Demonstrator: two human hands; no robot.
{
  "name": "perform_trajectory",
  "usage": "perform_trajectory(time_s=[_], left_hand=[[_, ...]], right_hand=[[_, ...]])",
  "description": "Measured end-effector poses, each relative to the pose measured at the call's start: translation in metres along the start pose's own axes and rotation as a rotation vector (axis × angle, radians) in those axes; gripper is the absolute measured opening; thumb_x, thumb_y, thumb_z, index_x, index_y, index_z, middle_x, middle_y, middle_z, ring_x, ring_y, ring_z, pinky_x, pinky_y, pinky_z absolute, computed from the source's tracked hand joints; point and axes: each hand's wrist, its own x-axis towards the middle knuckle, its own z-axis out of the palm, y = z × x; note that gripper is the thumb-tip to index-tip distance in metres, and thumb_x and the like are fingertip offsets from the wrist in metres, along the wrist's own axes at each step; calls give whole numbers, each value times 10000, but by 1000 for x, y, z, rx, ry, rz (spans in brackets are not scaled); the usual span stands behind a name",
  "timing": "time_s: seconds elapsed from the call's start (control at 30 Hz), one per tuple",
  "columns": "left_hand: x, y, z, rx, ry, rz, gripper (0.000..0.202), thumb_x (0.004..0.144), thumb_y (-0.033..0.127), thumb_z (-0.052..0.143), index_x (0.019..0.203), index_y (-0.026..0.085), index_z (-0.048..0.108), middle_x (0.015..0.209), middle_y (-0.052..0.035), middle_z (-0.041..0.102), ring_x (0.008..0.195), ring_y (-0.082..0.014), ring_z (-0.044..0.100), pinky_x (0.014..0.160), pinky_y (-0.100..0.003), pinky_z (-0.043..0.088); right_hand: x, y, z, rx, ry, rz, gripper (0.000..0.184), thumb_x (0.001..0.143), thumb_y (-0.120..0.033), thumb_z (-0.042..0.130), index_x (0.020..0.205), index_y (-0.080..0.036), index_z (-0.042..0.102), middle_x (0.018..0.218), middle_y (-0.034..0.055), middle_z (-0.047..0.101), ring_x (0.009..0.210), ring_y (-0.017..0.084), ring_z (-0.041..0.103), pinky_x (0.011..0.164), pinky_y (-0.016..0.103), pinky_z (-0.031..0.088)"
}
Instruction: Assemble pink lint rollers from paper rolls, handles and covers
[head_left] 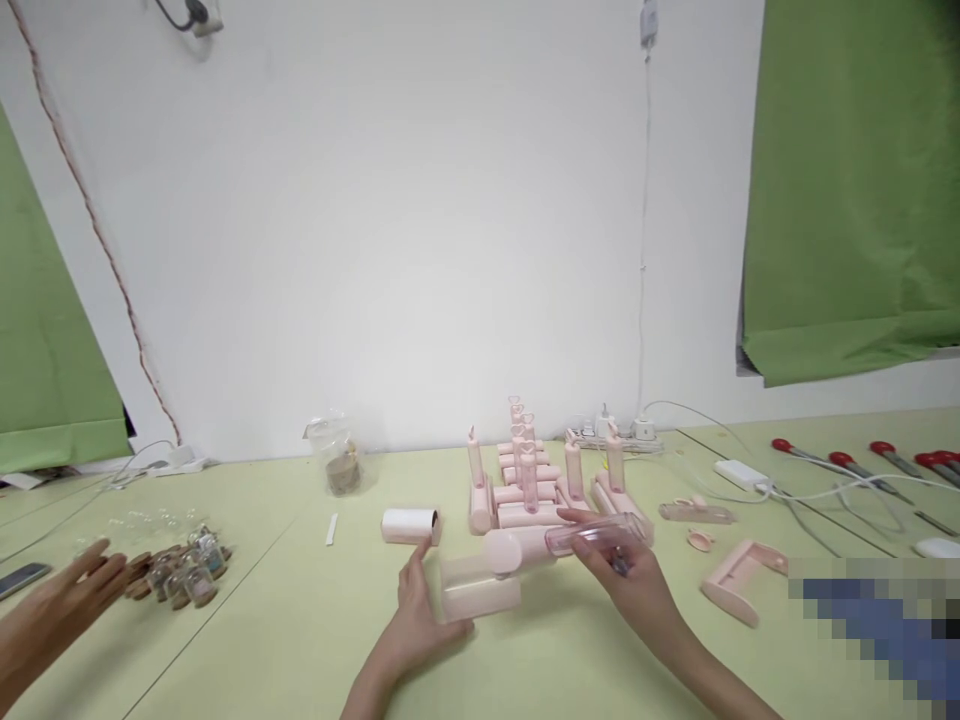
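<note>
My right hand (626, 575) is closed round the clear pink handle of a lint roller (525, 550), which is held above the table and points left. Below its pink head shows a translucent pale cover (480, 595). A small dark object shows at my right palm, too small to name. My left hand (411, 620) is by the cover's left end, thumb and index finger apart. Its index fingertip reaches the near edge of a white paper roll (409, 525); whether it touches is unclear. Behind, several pink lint rollers (529, 485) stand with heart-ended handles upright.
At far left, another person's hand (67, 605) is beside small glass domes (199, 585). A pink cover part (739, 585), a clear handle (697, 512) and red-handled screwdrivers (862, 468) lie right. Cables and a power strip (615, 440) run along the back, near a plastic bag (341, 465).
</note>
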Motion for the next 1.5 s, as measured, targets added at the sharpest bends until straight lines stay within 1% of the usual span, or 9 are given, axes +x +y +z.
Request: perform_trajectory(time_s=[0.07, 0.13, 0.3, 0.53, 0.8, 1.0, 1.1, 1.17, 1.5], left_hand=[[0, 15, 1, -96, 161, 31, 679, 567, 389, 655, 1139, 198, 343, 1201, -107, 378, 1158, -268, 309, 956, -373, 243], [1, 33, 6, -346, 128, -13, 513, 648, 567, 517, 967, 172, 445, 967, -101, 524, 967, -261, 478, 853, -372, 340], [0, 60, 40, -965, -680, -378, 710, 660, 735, 313, 824, 81, 536, 771, -137, 609, 647, -239, 599, 643, -354, 420], [-1, 66, 87, -987, -344, -245, 341, 654, 359, 652, 823, 152, 440, 624, -53, 618, 567, -197, 606, 541, -297, 448], [-10, 44, 74, -861, -537, -407, 423, 607, 409, 640, 840, 169, 382, 502, -39, 605, 396, -162, 544, 399, -264, 425], [-11, 44, 75, -890, -545, -347, 405, 636, 426, 626, 809, 181, 353, 604, -56, 632, 491, -182, 594, 470, -296, 456], [-13, 47, 77, -904, -556, -340, 394, 662, 452, 605, 814, 184, 359, 634, -63, 636, 521, -189, 603, 491, -311, 462], [-15, 48, 77, -891, -552, -358, 370, 684, 455, 583, 816, 181, 371, 630, -64, 635, 510, -187, 599, 479, -302, 455], [-19, 53, 72, -886, -505, -406, 307, 736, 449, 518, 789, 169, 405, 637, -56, 622, 521, -173, 592, 503, -296, 453]], right_hand=[[-3, 1, -1, 7, -117, -48, 270, 743, -407, 534, 936, -251, 639, 1078, 56, 609, 916, 257, 579, 689, 331, 509], [-6, 0, -1, 36, -240, -132, 278, 740, -372, 545, 986, -264, 617, 1111, 59, 588, 1008, 263, 534, 764, 349, 488], [-12, -4, 3, 53, -418, -205, 347, 755, -308, 523, 1099, -266, 518, 1036, 64, 601, 946, 225, 562, 771, 330, 472], [-13, 14, 30, 222, 21, 225, 291, 671, -463, 551, 704, -174, 546, 473, -41, 456, 413, 103, 428, 416, 222, 369], [-9, 6, 26, 391, 53, 452, 301, 669, -446, 423, 513, -192, 462, 307, -96, 209, 289, 58, 159, 314, 191, 155], [37, 9, -49, 92, 387, 254, 308, 628, -426, 559, 845, -228, 467, 612, -41, 473, 526, 113, 443, 458, 194, 290], [54, 28, -89, -773, 420, 266, 244, 714, -362, 472, 924, -243, 510, 832, 12, 554, 633, 156, 526, 482, 224, 289], [58, 44, -106, -1063, 336, 385, 268, 740, -258, 421, 978, -239, 541, 944, 51, 545, 662, 170, 558, 469, 235, 286], [54, 74, -108, -1147, 222, 528, 300, 695, -173, 460, 940, -195, 632, 940, 112, 524, 666, 230, 603, 502, 287, 378]])
